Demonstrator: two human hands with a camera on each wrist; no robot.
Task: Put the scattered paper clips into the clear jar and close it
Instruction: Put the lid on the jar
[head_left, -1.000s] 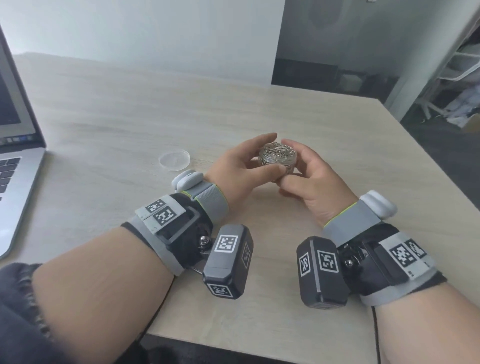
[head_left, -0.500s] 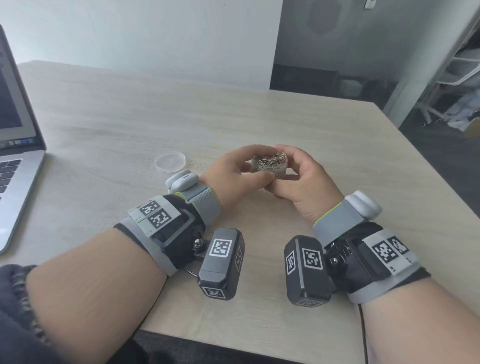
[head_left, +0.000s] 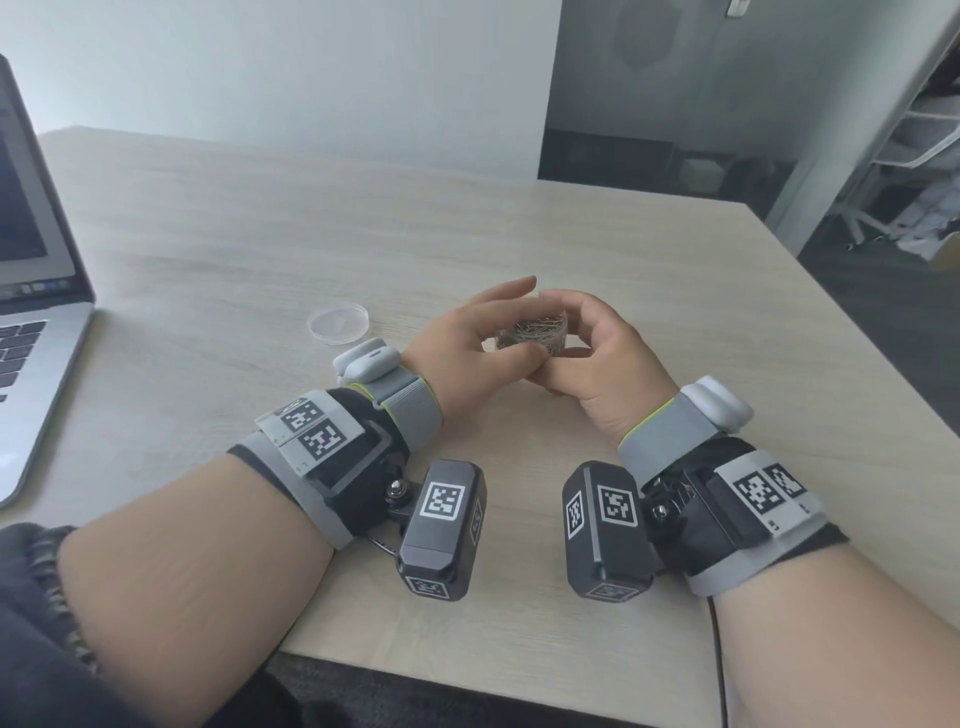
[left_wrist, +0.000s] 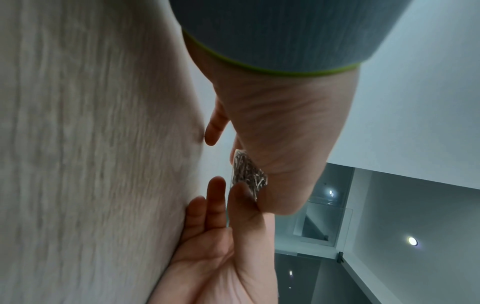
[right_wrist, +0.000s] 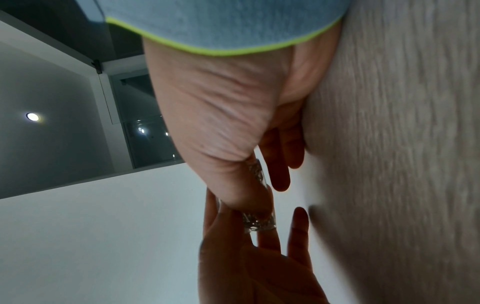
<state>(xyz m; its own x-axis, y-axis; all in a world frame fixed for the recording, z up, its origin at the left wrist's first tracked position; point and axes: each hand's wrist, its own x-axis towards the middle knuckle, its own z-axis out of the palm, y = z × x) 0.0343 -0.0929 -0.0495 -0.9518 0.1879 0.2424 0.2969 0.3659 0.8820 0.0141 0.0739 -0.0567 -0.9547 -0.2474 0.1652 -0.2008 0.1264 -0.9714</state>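
Lid (head_left: 338, 326) lies on the table (head_left: 260, 249), left of your hands. Your left hand (head_left: 457, 343) and right hand (head_left: 597, 353) both pinch the clip-filled clear jar (head_left: 532, 339), held between them above the table. Filling looks done; next, free one hand, fetch lid, cap it.

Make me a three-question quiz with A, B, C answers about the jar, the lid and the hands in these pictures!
1. Where is the lid?
A. on the jar
B. on the table, left of the hands
C. on the laptop

2. How many hands hold the jar?
A. none
B. one
C. two

3. What is the jar like?
A. full of paper clips, open
B. empty
C. closed

Answers:
1 B, the lid lies flat on the table.
2 C, the left hand and right hand both pinch it.
3 A, paper clips fill it, lid off.
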